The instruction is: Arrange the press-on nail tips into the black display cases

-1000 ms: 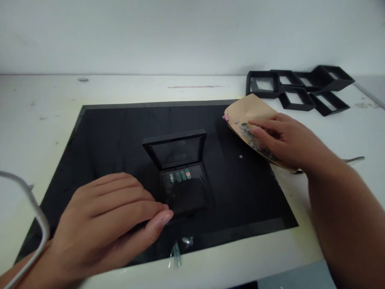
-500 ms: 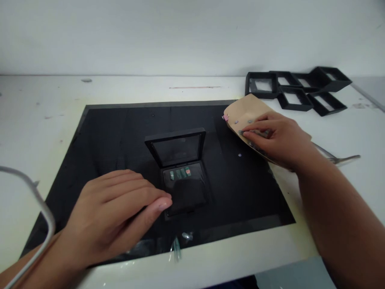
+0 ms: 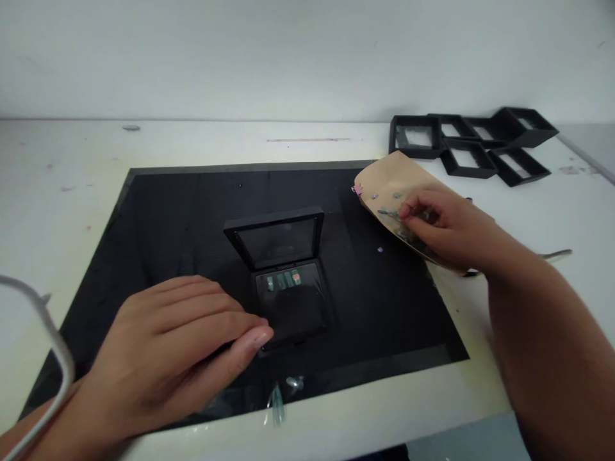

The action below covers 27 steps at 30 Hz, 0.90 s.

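A small black display box stands open in the middle of a black mat, its lid tilted up. Several small green and pink pieces lie in a row inside it. My left hand rests flat on the mat with fingers stretched out, its fingertips touching the box's left front corner. My right hand lies on a brown paper envelope at the mat's right edge, its fingers pinched over small pieces scattered on the paper. What the pinch holds is too small to name.
Several empty black box frames are grouped at the back right of the white table. Metal tweezers lie right of my right forearm. Bits of clear film lie at the mat's front edge. A tiny piece sits on the mat.
My right hand's fingers have curled from lying flat on the envelope into a pinch over the small pieces. My left hand has stayed at the box's corner.
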Each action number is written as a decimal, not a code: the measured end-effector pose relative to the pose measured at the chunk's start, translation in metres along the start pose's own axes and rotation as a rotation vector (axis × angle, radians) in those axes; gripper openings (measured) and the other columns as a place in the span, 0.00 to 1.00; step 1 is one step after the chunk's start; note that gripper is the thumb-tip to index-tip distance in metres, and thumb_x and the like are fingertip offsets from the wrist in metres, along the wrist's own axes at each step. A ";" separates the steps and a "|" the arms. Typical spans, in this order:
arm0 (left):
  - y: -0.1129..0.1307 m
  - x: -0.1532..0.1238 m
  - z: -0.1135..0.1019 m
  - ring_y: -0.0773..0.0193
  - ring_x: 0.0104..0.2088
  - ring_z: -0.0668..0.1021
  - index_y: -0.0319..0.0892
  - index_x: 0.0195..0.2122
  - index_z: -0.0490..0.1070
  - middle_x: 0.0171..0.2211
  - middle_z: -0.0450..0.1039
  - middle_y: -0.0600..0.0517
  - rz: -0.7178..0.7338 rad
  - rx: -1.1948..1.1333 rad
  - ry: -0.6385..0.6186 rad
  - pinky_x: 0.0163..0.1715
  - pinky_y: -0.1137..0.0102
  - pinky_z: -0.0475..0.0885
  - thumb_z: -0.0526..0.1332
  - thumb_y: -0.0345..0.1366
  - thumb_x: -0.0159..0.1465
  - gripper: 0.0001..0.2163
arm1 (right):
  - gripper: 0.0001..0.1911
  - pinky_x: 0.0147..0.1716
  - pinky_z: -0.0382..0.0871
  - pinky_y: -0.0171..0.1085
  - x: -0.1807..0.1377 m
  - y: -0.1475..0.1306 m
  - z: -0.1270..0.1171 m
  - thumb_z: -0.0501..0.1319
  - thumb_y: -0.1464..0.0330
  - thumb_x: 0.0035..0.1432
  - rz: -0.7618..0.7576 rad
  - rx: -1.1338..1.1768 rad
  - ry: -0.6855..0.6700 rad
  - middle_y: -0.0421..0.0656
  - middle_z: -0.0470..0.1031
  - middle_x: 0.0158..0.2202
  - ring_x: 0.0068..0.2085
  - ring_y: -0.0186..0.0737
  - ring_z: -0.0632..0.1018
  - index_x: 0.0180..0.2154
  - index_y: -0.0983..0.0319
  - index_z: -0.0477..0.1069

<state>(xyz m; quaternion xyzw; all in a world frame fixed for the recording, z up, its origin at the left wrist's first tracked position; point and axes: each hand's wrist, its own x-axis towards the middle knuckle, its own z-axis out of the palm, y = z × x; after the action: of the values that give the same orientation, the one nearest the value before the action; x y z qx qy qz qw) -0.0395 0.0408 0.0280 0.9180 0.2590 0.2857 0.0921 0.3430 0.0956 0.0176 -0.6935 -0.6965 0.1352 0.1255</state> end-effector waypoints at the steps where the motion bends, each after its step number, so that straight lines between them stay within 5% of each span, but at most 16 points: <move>1: -0.001 0.000 0.001 0.69 0.26 0.82 0.43 0.38 0.77 0.30 0.83 0.58 0.002 -0.004 -0.008 0.30 0.69 0.79 0.62 0.32 0.75 0.07 | 0.07 0.36 0.68 0.45 -0.001 0.000 -0.002 0.62 0.65 0.57 0.010 0.006 0.000 0.49 0.81 0.43 0.38 0.47 0.77 0.38 0.56 0.77; 7: -0.003 -0.008 0.007 0.69 0.28 0.82 0.45 0.41 0.77 0.32 0.83 0.59 -0.070 -0.016 0.010 0.34 0.68 0.78 0.61 0.33 0.76 0.06 | 0.21 0.47 0.73 0.49 -0.001 -0.002 0.007 0.64 0.53 0.63 -0.019 0.036 0.041 0.47 0.81 0.50 0.49 0.51 0.80 0.53 0.51 0.84; 13: -0.003 -0.005 0.003 0.71 0.28 0.82 0.46 0.40 0.77 0.31 0.83 0.62 -0.011 0.001 -0.018 0.34 0.71 0.78 0.61 0.34 0.76 0.07 | 0.11 0.46 0.75 0.50 0.003 -0.002 0.018 0.67 0.58 0.62 -0.118 0.074 0.126 0.44 0.81 0.46 0.43 0.48 0.81 0.43 0.49 0.88; 23: -0.005 -0.014 0.008 0.71 0.31 0.82 0.45 0.43 0.77 0.33 0.82 0.59 -0.017 0.019 0.016 0.38 0.70 0.77 0.61 0.31 0.76 0.06 | 0.06 0.38 0.71 0.44 0.003 -0.005 0.017 0.68 0.61 0.61 -0.184 0.233 0.122 0.44 0.79 0.40 0.39 0.44 0.77 0.36 0.55 0.80; 27: -0.003 -0.015 0.009 0.70 0.30 0.81 0.45 0.42 0.77 0.33 0.82 0.59 -0.067 -0.013 0.014 0.36 0.68 0.76 0.60 0.33 0.77 0.07 | 0.10 0.34 0.68 0.41 -0.005 -0.009 0.010 0.71 0.58 0.60 -0.131 0.568 0.118 0.42 0.77 0.37 0.34 0.39 0.74 0.37 0.56 0.78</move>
<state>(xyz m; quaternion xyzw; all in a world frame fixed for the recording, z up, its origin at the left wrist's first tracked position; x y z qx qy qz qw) -0.0460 0.0349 0.0123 0.9062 0.2886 0.2905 0.1057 0.3313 0.0904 0.0117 -0.5907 -0.6655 0.2759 0.3633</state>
